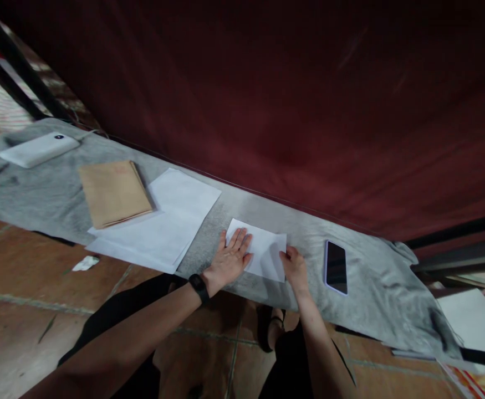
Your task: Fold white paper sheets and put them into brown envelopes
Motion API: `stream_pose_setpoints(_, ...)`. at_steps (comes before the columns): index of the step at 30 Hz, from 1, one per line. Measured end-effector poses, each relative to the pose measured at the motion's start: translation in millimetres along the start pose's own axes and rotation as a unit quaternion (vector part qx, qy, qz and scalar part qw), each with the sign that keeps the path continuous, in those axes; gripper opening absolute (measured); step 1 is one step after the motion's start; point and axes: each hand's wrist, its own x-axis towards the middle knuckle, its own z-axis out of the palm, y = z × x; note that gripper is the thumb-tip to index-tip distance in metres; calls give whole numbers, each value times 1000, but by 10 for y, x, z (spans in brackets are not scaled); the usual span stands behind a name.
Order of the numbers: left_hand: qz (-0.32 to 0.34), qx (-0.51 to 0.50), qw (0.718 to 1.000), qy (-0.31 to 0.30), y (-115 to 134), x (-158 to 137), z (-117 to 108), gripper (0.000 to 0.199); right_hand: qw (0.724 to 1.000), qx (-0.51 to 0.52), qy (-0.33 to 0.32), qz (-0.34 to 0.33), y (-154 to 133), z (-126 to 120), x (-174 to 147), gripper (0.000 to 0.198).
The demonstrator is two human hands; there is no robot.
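A small white sheet of paper (263,250), which looks folded, lies on the grey cloth in front of me. My left hand (231,257) rests flat on its left part with the fingers spread. At the sheet's right edge, my right hand (295,269) pinches the paper between thumb and curled fingers. Left of my hands lie larger white sheets (171,221), overlapping one another. A stack of brown envelopes (115,191) sits partly on top of them. Right of my right hand is a phone (336,267) with a dark screen and a pale purple case.
The narrow surface under a grey cloth (375,282) runs along a dark red hanging fabric (267,111). A white device (40,149) with a cable lies at the far left. Crumpled tissue (85,263) lies on the tiled floor (26,327). White board-like items (475,318) stand at lower right.
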Motion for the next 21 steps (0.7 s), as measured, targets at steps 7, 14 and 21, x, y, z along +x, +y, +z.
stream_pose_setpoints(7,0,4,1000,-7,34,-5,-50,57,1000,8,-14,-2,12,-38,77,19)
stream_pose_setpoints(14,-4,12,1000,-8,47,-3,-48,60,1000,0,0,2,-27,-27,119,19)
stream_pose_setpoints(21,8,9,1000,11,-17,-10,-20,58,999,-33,0,-6,-53,-20,113,16)
